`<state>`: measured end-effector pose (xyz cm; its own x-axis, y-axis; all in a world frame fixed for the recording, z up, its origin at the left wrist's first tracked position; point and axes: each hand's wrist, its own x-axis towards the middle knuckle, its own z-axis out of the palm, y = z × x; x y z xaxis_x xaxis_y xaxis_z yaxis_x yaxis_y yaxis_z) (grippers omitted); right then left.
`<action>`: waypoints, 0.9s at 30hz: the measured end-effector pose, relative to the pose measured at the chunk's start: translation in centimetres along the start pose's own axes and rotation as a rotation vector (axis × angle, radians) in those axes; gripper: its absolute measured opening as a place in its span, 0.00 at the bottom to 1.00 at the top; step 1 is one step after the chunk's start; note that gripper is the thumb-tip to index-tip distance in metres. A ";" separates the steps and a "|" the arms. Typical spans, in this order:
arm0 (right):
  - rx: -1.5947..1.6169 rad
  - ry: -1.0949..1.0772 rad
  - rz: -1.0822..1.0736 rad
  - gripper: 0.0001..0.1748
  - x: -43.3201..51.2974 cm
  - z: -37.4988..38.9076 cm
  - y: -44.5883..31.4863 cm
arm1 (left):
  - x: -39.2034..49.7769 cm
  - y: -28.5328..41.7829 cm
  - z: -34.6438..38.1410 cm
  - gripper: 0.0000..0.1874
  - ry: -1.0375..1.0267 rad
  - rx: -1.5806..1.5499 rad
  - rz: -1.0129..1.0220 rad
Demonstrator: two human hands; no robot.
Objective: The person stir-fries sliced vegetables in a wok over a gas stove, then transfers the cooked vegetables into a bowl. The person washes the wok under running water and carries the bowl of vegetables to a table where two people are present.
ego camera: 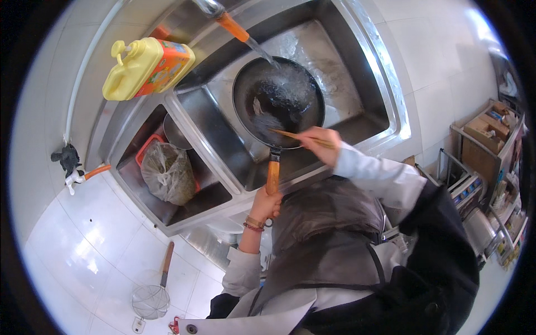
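My left hand (pixel 267 204) is closed around the wooden handle (pixel 273 172) of a dark frying pan (pixel 247 83), which I hold over the large basin of a steel sink. Water runs from a tap with an orange sleeve (pixel 234 27) into the pan. A thin wooden stick or brush handle (pixel 289 135) is in my right hand (pixel 321 144); its far end meets a blurred, dark, bristly mass (pixel 268 124) inside the pan. What this mass is exactly, I cannot tell.
The smaller basin holds a knotted clear plastic bag (pixel 167 171), a red basket (pixel 143 150) and a metal bowl (pixel 176 132). A yellow pump jug (pixel 146 69) stands behind the sink. A wire strainer (pixel 151 301) hangs at the tiled wall. Loaded shelves (pixel 481 146) are at the right.
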<state>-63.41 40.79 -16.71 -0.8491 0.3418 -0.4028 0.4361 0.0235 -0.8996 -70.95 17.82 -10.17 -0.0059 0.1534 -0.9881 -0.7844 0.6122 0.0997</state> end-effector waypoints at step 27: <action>-0.609 0.003 -0.298 0.11 -0.1 -9.0 10.0 | 1.4 2.1 -2.6 0.11 0.040 0.299 0.176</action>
<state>-56.29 49.45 -24.16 -0.9587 0.2410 -0.1510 0.2741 0.6416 -0.7164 -74.19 17.32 -11.67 -0.1535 0.2497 -0.9561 -0.5528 0.7803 0.2925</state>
